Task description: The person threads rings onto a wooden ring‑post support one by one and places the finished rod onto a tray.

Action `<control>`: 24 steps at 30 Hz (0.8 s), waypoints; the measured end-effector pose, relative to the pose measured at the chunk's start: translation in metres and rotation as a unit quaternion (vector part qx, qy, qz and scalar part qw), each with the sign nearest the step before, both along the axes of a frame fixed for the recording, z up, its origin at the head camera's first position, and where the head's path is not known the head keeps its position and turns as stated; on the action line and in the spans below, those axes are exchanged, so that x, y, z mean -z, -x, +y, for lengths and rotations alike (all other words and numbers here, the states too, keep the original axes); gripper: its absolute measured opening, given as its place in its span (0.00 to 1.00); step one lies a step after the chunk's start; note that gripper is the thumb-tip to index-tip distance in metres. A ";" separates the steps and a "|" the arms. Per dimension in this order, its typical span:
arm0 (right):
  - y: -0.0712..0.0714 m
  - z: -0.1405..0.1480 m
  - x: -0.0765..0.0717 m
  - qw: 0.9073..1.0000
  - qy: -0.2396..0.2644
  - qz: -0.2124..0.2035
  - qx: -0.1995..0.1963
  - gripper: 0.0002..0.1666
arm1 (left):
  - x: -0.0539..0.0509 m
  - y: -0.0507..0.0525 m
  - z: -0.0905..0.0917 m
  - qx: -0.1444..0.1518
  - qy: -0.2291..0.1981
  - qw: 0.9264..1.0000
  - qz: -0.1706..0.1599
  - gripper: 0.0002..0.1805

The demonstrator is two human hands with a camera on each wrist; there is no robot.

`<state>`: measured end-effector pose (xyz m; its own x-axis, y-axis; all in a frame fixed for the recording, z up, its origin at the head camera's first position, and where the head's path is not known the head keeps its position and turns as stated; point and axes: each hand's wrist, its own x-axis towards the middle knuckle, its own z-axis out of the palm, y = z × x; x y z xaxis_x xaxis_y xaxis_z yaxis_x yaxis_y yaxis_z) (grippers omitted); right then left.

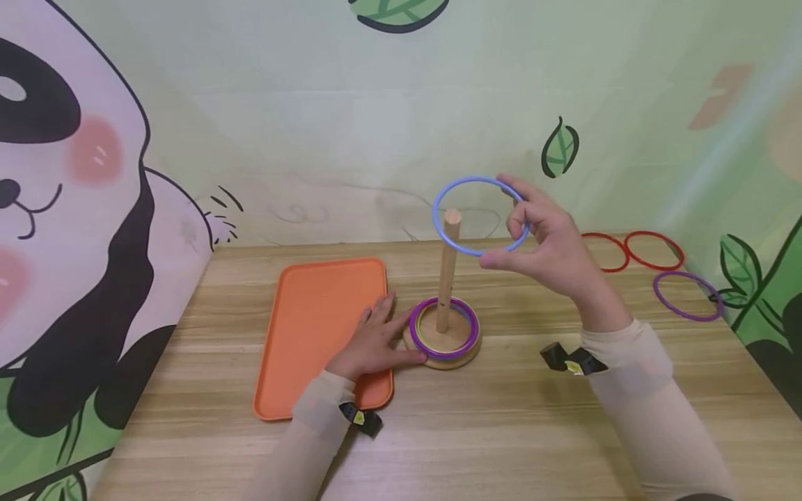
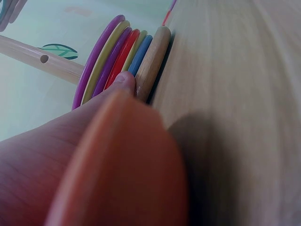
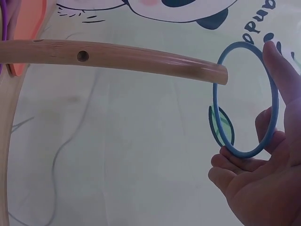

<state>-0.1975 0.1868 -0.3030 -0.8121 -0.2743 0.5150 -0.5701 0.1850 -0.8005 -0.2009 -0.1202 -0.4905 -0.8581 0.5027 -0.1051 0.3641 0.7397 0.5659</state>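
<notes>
My right hand [image 1: 551,243] pinches a blue ring [image 1: 471,255] between curled fingers and thumb, level with the top of a wooden peg [image 1: 447,278]. In the head view the peg's tip shows inside the ring; in the right wrist view it overlaps the ring's opening. Around the peg's foot lie several stacked rings, a purple ring [image 2: 84,77] uppermost, on a round wooden base [image 2: 153,63]. With fingers spread and straight, my left hand [image 1: 370,344] rests beside the base, its thumb touching the edge of the stack. Part of that hand lies over an orange tray [image 1: 307,327].
Two red rings [image 1: 654,268] and a purple ring [image 1: 689,319] lie at the right back of the wooden table [image 1: 476,431]. Behind the table rises a wall [image 1: 313,125] painted with leaves and a panda.
</notes>
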 end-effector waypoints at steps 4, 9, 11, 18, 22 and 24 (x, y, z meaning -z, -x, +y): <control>0.000 -0.001 0.005 1.000 -0.001 -0.002 -0.001 0.28 | -0.002 -0.001 0.000 0.000 0.009 1.000 0.001 0.53; 0.001 -0.004 0.011 1.000 -0.003 -0.006 -0.004 0.28 | -0.004 -0.002 0.001 -0.001 0.010 1.000 -0.001 0.53; 0.001 -0.005 0.013 1.000 -0.004 -0.011 -0.008 0.27 | -0.004 -0.002 0.001 -0.001 0.008 1.000 -0.001 0.53; 0.000 -0.010 0.024 1.000 -0.018 -0.022 -0.012 0.25 | 0.002 0.001 -0.001 -0.001 -0.001 1.000 0.000 0.55; -0.001 -0.010 0.032 0.999 -0.028 -0.027 -0.009 0.24 | 0.003 0.001 -0.001 -0.001 0.001 1.000 0.002 0.55; -0.002 -0.011 0.036 0.999 -0.032 -0.032 -0.008 0.24 | 0.000 0.000 -0.001 -0.002 0.005 1.000 0.003 0.54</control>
<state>-0.1958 0.1761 -0.3392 -0.8381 -0.3183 0.4429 -0.5212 0.2281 -0.8224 -0.2011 -0.1207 -0.4909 -0.8607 0.4984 -0.1040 0.3651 0.7466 0.5561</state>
